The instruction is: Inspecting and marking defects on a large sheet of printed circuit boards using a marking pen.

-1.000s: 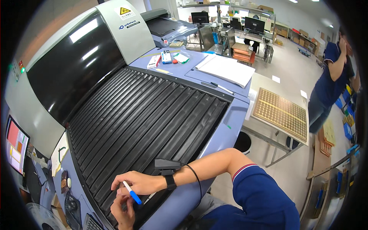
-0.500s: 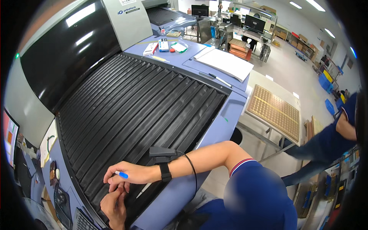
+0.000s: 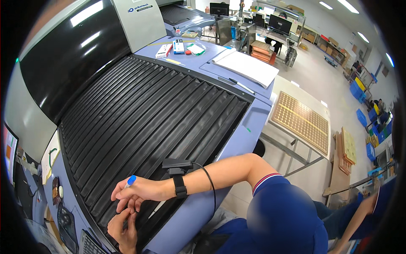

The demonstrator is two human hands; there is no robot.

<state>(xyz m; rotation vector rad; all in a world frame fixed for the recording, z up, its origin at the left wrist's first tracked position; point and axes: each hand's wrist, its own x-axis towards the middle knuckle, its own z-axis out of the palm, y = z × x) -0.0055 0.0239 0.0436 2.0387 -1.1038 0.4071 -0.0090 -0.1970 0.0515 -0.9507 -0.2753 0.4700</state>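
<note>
A person's left hand point(image 3: 122, 232) is raised over a black pleated cover point(image 3: 165, 118), thumb and fingers drawn together just below the fingertips of the right hand point(image 3: 144, 189); whether the left grips anything cannot be told. The right hand, loosely curled, holds a blue-capped pen point(image 3: 131, 180) by the thumb and forefinger, its blue end pointing up, above and apart from the left hand. A black device point(image 3: 176, 164) with a cable is strapped to the right wrist. A slim pale stick point(image 3: 157, 209) lies on the cover beneath that wrist. Beyond the cover, another pen point(image 3: 242, 86) rests beside an open pad of white paper point(image 3: 247, 65), with small boxes point(image 3: 178, 46) farther along the blue-grey ledge. At right, a gold-patterned panel point(image 3: 301, 120) lies on a table; a co-worker's arm point(image 3: 359, 220) shows near the lower edge. Monitors point(image 3: 279, 24) stand in the background.
</note>
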